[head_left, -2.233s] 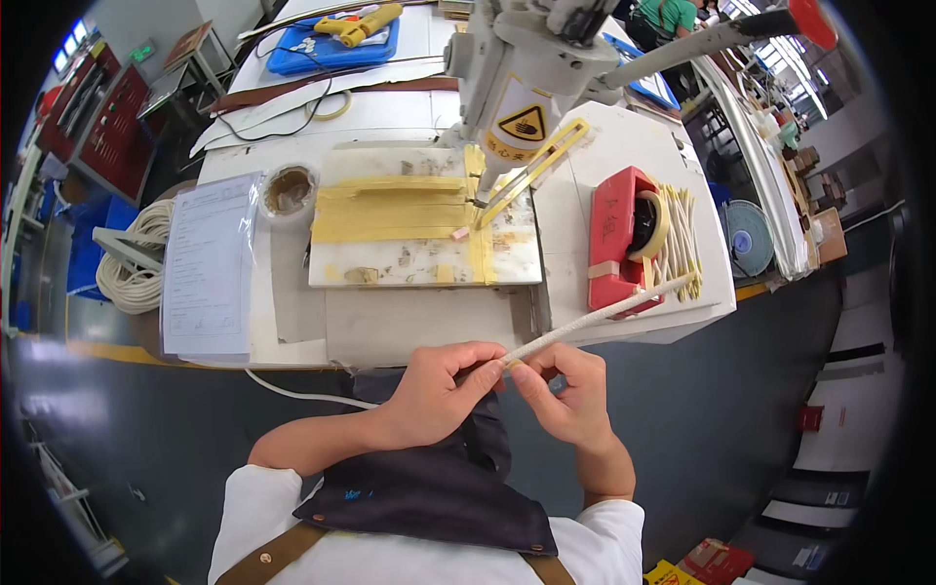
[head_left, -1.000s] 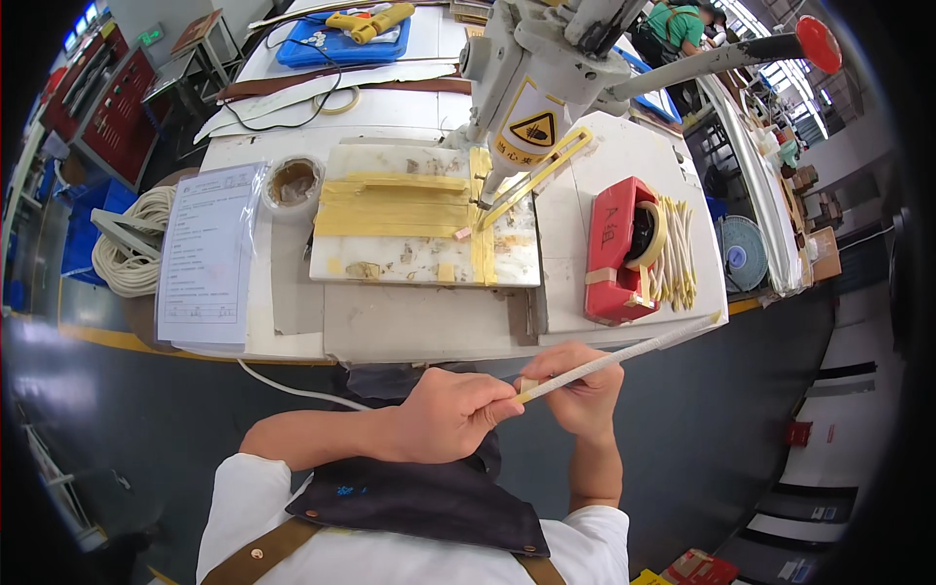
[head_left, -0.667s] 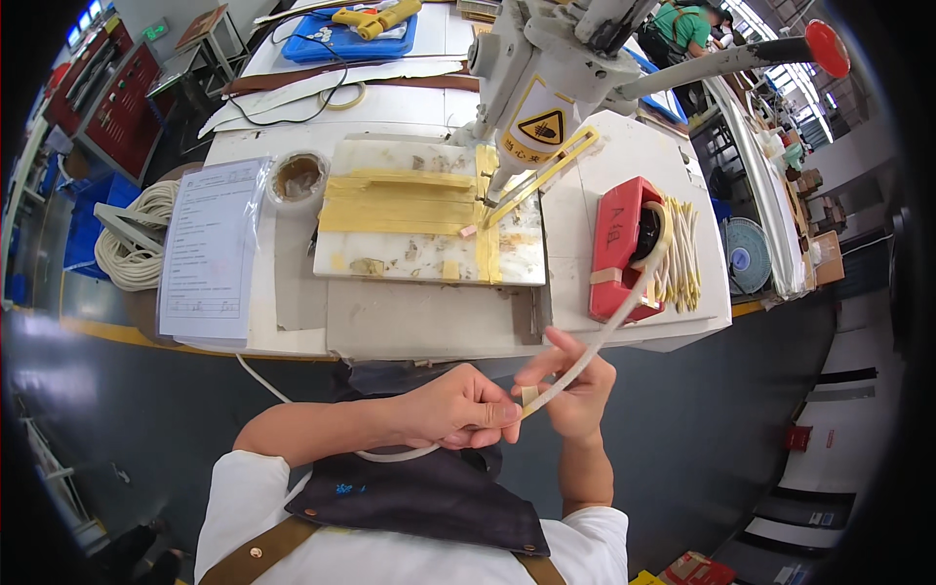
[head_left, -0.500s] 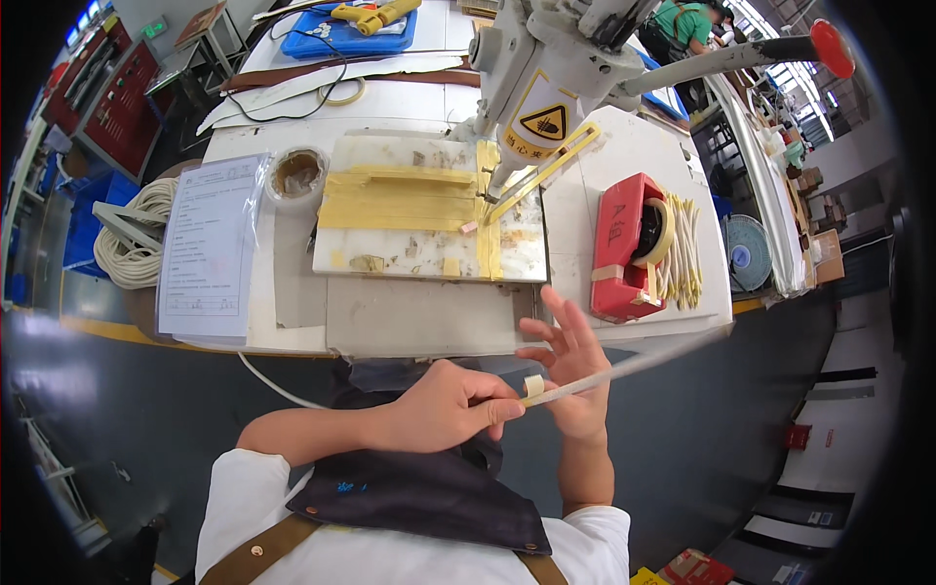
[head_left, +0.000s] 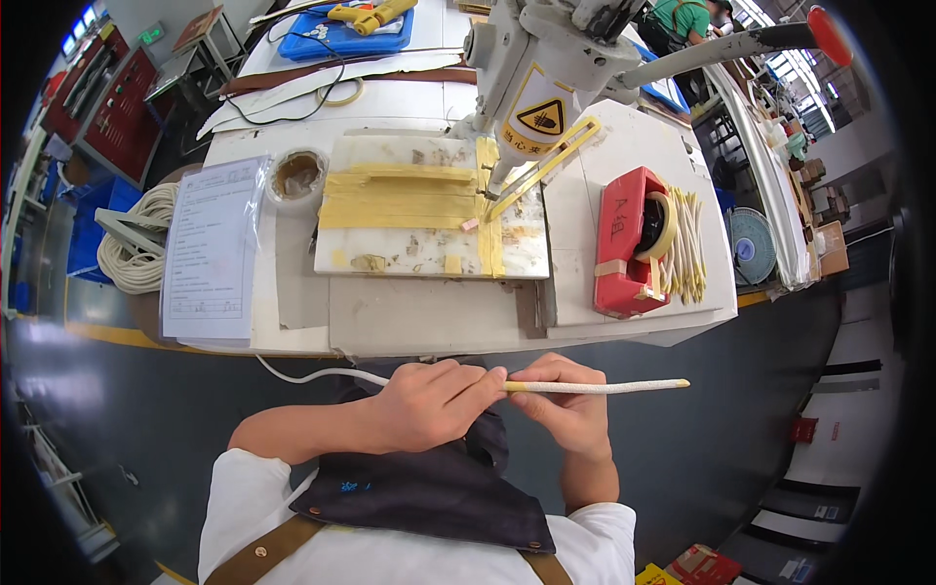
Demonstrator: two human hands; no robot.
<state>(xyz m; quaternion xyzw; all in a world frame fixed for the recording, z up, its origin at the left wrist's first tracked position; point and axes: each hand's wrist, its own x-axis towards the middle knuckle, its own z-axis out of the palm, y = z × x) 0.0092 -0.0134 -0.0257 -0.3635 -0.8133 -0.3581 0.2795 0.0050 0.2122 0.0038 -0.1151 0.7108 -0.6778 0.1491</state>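
Note:
A white cord (head_left: 634, 387) runs level through both my hands, just in front of the bench edge. My left hand (head_left: 434, 405) is closed on it, thumb and index fingertip at a band of yellowish tape (head_left: 517, 386). Right beside that band, my right hand (head_left: 567, 405) pinches the cord between thumb and fingers. The free end sticks out to the right and has a yellow tip. Leftward, the cord's tail passes behind my left wrist and curves up to the bench edge.
On the bench stand a grey lever press (head_left: 546, 78), a taped white board (head_left: 419, 253), and a red tape dispenser (head_left: 624, 244) beside several yellow-tipped cord pieces (head_left: 687, 244). A printed sheet (head_left: 210, 253), a tape roll (head_left: 295, 177) and a coil of cord (head_left: 132, 263) are at the left.
My right hand, spread open before, has come down and closed on the cord at the tape. The loose tape flap now lies wrapped round the cord. The cord's right end has swung lower and is level.

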